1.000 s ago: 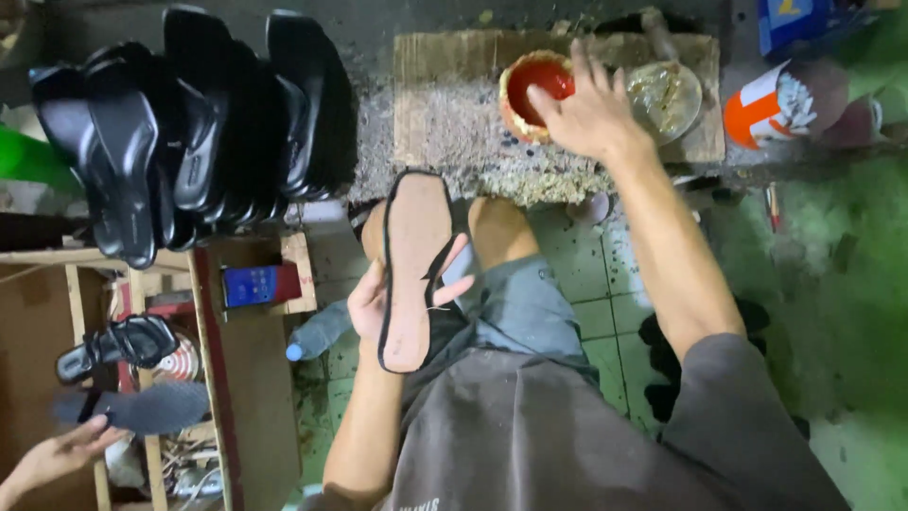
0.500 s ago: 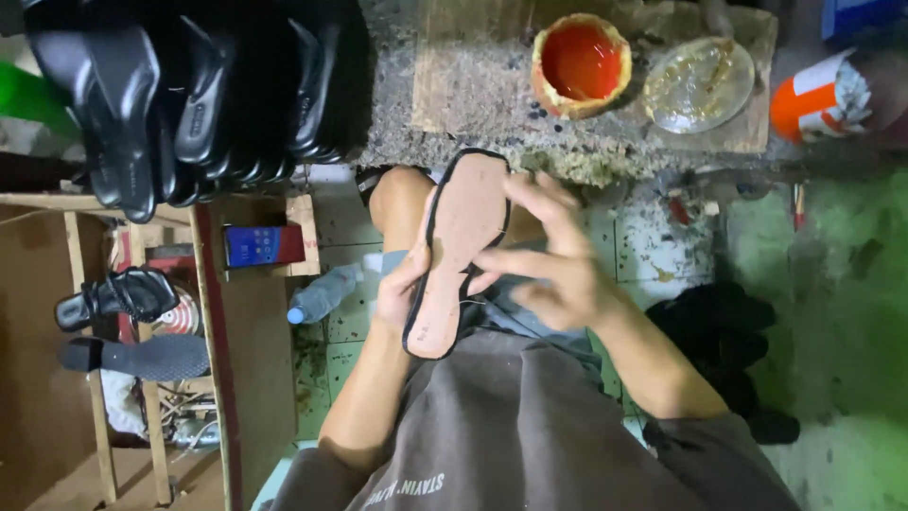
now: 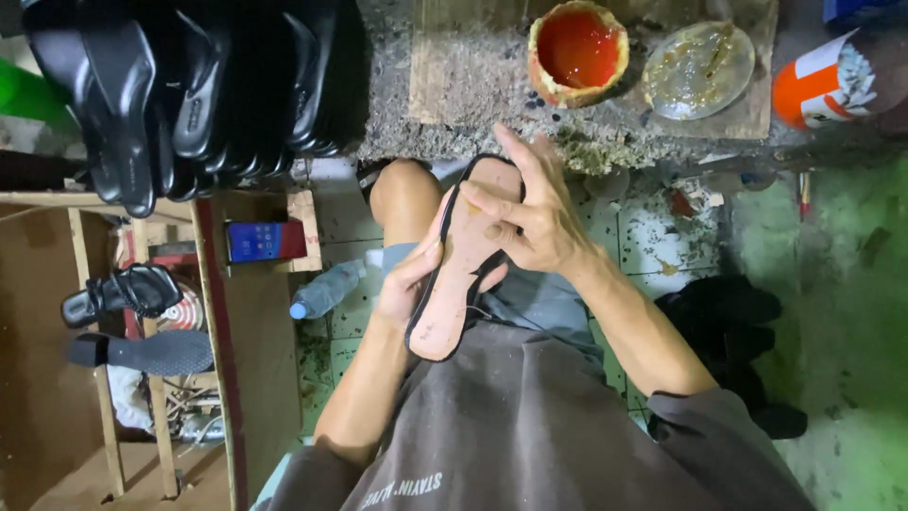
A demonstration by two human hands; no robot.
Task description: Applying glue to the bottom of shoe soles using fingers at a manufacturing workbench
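I hold a flat tan insole with a black edge [image 3: 454,293] over my lap. My left hand [image 3: 409,282] grips its left side from underneath. My right hand [image 3: 530,213] lies on the upper part of the insole, fingers spread and pressing on its surface. On the rough bench beyond it stands a pot of red glue [image 3: 578,49], next to a round glue-smeared lid [image 3: 698,68].
A row of black shoe soles [image 3: 189,85] leans at the upper left. An orange and white can [image 3: 828,80] stands at the upper right. A wooden shelf [image 3: 203,312] on the left holds black sandals [image 3: 123,293], a dark sole and a plastic bottle [image 3: 326,291].
My right hand came back from the red glue pot and now rests on the insole. The insole has tilted, its tan face turned up.
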